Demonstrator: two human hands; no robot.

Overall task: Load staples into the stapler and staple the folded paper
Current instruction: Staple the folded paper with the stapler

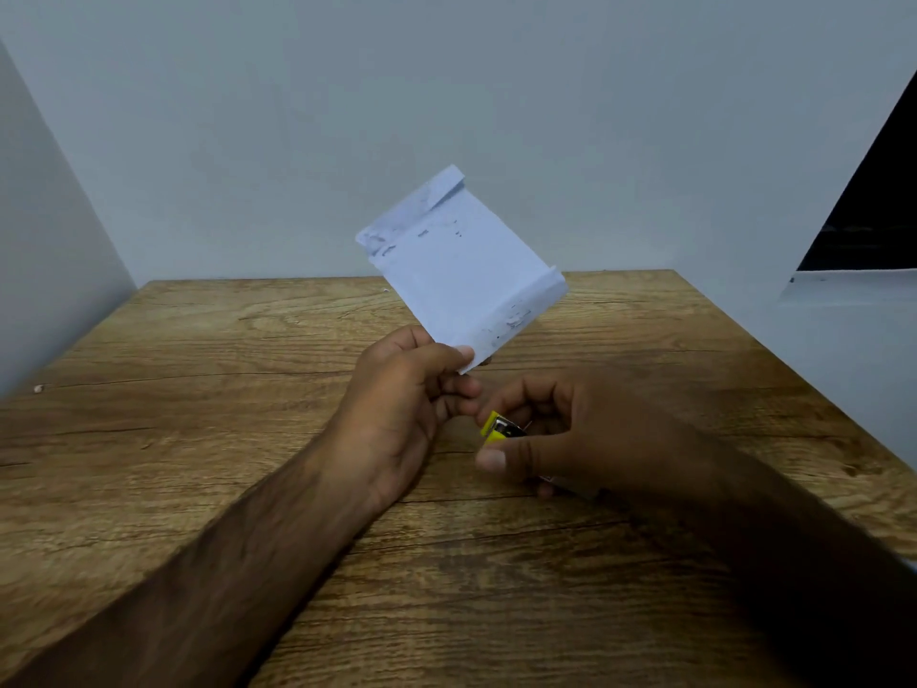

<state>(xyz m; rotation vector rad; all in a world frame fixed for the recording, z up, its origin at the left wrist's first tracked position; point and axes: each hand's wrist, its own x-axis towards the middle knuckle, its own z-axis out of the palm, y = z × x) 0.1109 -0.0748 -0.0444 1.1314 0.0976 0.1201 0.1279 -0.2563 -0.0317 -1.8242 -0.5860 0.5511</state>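
There was one sheet of folded white paper (pixel 459 263), one small yellow stapler with a metal top (pixel 498 429), and two bare hands over a brown wood-grain table (pixel 198 369). The left hand (pixel 402 409) was closed in a pinch, thumb over curled fingers, on the paper's lowest corner, holding the sheet tilted up in the air above the table's far half. Narrow flaps were turned over along its upper left and lower right edges (faint grey marks on it were too blurred to read). The right hand (pixel 560 439) was curled shut around the stapler, just beside the left hand's knuckles; only the stapler's yellow end and a bit of metal showed, the rest was covered by fingers and thumb. Both forearms ran off the bottom edge. Around the hands the tabletop lay bare to its far edge at the pale wall (pixel 446 91).
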